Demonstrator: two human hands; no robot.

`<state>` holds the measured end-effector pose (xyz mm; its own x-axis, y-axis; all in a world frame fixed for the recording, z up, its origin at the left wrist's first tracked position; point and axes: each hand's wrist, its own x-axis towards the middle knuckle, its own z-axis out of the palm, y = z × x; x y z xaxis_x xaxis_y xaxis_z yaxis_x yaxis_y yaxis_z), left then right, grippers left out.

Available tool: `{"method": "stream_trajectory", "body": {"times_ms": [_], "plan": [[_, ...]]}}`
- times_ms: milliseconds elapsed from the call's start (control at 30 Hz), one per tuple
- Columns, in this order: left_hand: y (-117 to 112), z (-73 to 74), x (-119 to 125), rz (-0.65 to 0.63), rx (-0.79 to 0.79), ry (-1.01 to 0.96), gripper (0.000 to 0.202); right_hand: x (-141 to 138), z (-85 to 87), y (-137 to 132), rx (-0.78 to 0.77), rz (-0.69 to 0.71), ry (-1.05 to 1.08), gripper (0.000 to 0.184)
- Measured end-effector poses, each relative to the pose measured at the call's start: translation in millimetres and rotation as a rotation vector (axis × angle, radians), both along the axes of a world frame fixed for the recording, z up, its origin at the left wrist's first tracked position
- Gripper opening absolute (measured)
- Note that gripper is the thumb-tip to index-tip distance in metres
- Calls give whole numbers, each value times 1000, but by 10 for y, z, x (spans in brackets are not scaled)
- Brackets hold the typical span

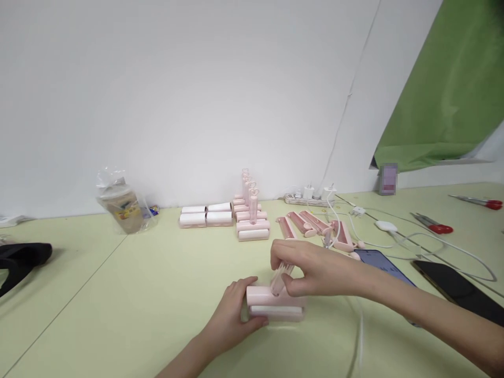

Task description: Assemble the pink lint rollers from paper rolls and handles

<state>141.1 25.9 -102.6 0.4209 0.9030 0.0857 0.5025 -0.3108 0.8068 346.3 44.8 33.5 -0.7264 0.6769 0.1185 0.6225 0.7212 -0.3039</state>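
A pink lint roller (275, 303) with a white roll lies on the pale green table (129, 294) in front of me. My left hand (232, 315) is closed round its left end and steadies it. My right hand (311, 270) pinches the roller's pale pink handle (279, 281), which stands up from the roller's top. Behind them, assembled pink rollers (252, 223) stand stacked in a pile, and white-and-pink roller bodies (205, 216) lie in a row to their left. Several empty pink covers (311, 224) lie to the right of the pile.
A bagged cup (122, 206) stands at the back left, a black object (21, 260) at the left edge. A power strip (309, 198), white cables (413, 241), two phones (457, 286), and red-handled scissors (433, 224) occupy the right side. A green sheet (444, 89) hangs on the wall.
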Motion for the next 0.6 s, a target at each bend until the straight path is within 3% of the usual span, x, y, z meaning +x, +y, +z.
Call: {"method": "stream_trajectory", "body": {"times_ms": [300,600], "plan": [[6,-13,-2,-23,22,-7,61,-49,198,43,-150,0,-191,14],[18,0,0,1,-44,-30,68,-215,273,54,-100,-28,-290,13]]}}
